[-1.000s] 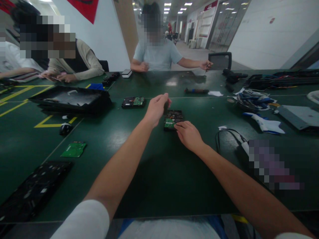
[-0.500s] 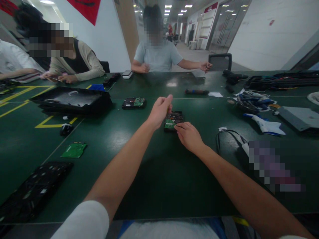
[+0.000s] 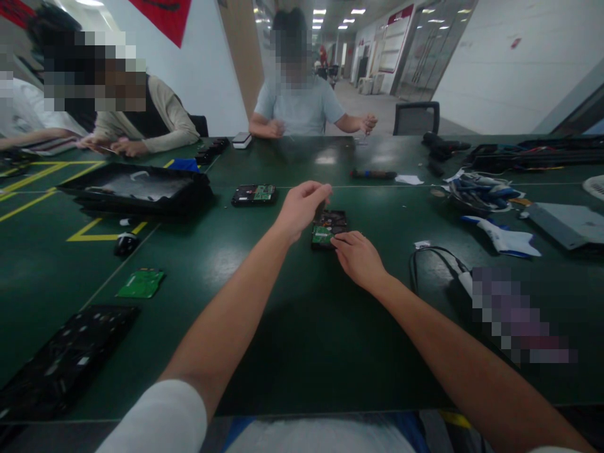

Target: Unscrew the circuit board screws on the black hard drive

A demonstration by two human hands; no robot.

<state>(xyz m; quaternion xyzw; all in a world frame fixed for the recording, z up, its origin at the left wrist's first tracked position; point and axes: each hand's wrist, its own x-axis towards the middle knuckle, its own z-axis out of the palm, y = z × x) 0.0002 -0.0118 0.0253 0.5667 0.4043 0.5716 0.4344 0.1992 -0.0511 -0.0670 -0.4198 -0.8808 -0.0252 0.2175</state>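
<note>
Hard drive (image 3: 331, 224) was touched at four o'clock by right hand (image 3: 359, 255); left hand (image 3: 302, 207) was curled at ten; grasps indeterminable.

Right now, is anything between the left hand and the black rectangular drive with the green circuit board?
Nothing visible stands between them. The bare left hand is by the far-left corner of the black rectangular drive, and the bare right hand sits at its near-right edge, out of that path.

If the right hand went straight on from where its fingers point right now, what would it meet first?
The hard drive, near its green circuit board; the right hand's fingertips look to be at its edge, though actual contact is hard to tell.
</note>
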